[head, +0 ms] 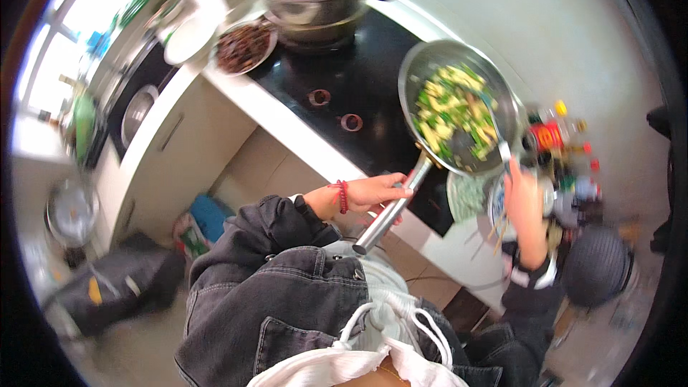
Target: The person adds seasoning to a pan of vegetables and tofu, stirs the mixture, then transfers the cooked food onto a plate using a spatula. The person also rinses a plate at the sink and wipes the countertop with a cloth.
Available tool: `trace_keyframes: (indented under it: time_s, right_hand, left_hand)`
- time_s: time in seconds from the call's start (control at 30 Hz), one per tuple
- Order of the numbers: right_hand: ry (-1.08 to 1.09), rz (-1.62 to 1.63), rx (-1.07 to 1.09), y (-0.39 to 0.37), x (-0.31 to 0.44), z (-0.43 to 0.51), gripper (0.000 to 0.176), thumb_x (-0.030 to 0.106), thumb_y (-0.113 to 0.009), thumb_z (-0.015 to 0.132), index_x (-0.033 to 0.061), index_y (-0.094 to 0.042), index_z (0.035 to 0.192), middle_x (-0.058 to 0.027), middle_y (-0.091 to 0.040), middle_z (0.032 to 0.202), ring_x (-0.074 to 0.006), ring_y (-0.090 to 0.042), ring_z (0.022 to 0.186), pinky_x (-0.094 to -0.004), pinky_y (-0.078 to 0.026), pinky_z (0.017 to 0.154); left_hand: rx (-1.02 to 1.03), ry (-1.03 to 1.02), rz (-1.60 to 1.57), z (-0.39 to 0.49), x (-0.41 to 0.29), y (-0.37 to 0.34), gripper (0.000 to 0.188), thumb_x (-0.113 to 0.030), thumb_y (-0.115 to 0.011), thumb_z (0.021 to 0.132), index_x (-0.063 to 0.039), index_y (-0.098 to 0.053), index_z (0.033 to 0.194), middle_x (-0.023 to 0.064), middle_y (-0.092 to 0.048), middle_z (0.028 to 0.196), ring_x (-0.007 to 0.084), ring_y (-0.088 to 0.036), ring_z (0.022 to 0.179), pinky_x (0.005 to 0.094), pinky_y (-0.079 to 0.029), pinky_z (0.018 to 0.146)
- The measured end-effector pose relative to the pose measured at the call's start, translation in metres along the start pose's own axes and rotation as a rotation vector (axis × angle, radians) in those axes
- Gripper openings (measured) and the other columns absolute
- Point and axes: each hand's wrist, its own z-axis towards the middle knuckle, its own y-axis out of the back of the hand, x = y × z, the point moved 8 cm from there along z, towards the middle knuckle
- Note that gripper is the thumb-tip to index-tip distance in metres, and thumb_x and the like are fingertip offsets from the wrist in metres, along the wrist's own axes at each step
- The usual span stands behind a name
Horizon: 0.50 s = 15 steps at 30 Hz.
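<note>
A steel frying pan (pixel 424 59) holds chopped yellow and green food (pixel 451 102), perhaps egg with green vegetables. My left hand (pixel 373 193) grips the pan's metal handle (pixel 389 215); a red beaded bracelet circles that wrist. In my right hand (pixel 521 204) is a spatula (pixel 497 123), whose blade reaches into the food at the pan's right side. The pan sits at the right part of the black glass cooktop (pixel 344 80). Whether its base touches the glass cannot be told.
A stacked steel steamer pot (pixel 317 16) stands at the cooktop's back, beside a plate of dark brown food (pixel 244 45). Several bottles (pixel 559 134) line the right. Under my right hand lie a patterned bowl (pixel 495 199) and a pale green plate (pixel 465 193). A sink basin (pixel 138 115) is at left.
</note>
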Motion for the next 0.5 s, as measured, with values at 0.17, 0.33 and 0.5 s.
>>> trace_keyframes:
  time_s: [0.17,0.33,0.5]
  right_hand:
    - [-0.014,0.307,-0.063,-0.019,0.019,-0.034,0.052,0.009,-0.06,0.079,0.0055,-0.044,0.127,-0.022,-0.056,0.088,-0.0407,-0.055,0.075,-0.0452,-0.043,0.063]
    - [-0.324,0.705,0.092,-0.055,0.02,-0.069,0.054,0.002,-0.057,0.082,0.0014,-0.037,0.132,-0.0213,-0.057,0.107,-0.0262,-0.059,0.083,-0.0331,-0.047,0.07]
    - [-0.562,0.682,-0.224,0.003,0.059,-0.131,0.043,0.004,-0.052,0.087,-0.0034,-0.041,0.129,-0.0163,-0.061,0.103,-0.0174,-0.06,0.078,-0.0272,-0.049,0.069]
  left_hand:
    - [-0.18,-0.166,-0.071,-0.055,-0.019,0.063,0.036,-0.028,-0.046,0.094,-0.01,-0.038,0.123,0.0048,-0.054,0.086,0.0187,-0.061,0.08,0.0307,-0.052,0.07]
    - [-0.425,-0.457,-0.183,-0.165,-0.062,0.181,0.035,-0.027,-0.048,0.092,-0.007,-0.042,0.12,0.0037,-0.056,0.084,0.0202,-0.06,0.08,0.0326,-0.051,0.071]
    - [-0.84,-0.709,-0.477,-0.313,-0.106,0.334,0.034,-0.025,-0.052,0.09,-0.006,-0.042,0.116,0.0103,-0.057,0.092,0.0245,-0.059,0.088,0.0356,-0.05,0.08]
